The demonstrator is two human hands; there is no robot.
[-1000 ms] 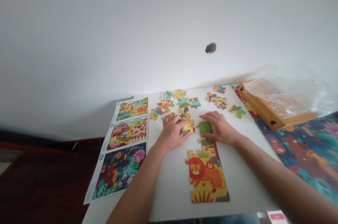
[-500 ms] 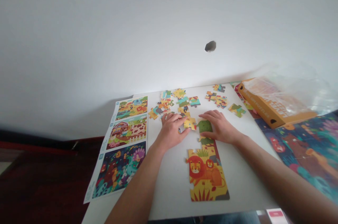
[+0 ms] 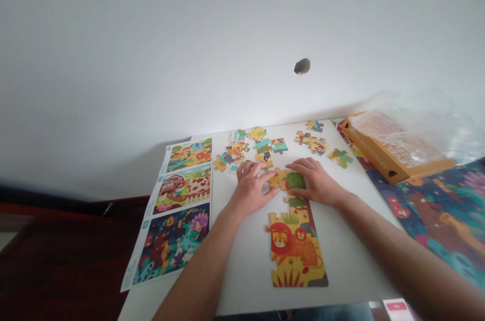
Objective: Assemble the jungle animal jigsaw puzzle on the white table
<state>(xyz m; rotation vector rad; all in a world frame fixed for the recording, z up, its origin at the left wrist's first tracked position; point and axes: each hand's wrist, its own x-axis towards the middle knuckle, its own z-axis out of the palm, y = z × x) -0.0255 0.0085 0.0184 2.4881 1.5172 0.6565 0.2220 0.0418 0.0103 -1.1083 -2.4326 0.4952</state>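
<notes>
My left hand (image 3: 254,187) has its thumb and fingers closed on a yellow puzzle piece (image 3: 278,179), which meets the left edge of a green puzzle piece (image 3: 295,181). Whether the two interlock I cannot tell. Resting on the green piece, my right hand (image 3: 315,182) holds it at its right side between thumb and fingers. Below it the joined puzzle section (image 3: 299,255) lies flat, showing two lions on yellow ground; a narrow column of pieces links it up to the green one.
Loose puzzle pieces (image 3: 261,145) lie beyond my hands, more (image 3: 316,144) at the back right. A picture sheet (image 3: 162,215) is on the left. At right stand an orange box (image 3: 373,152) with clear plastic on it and a dark assembled puzzle (image 3: 435,215). A wall closes off the back.
My left hand has moved right with the yellow piece, bringing it against the green piece. My right hand has stayed nearly still.
</notes>
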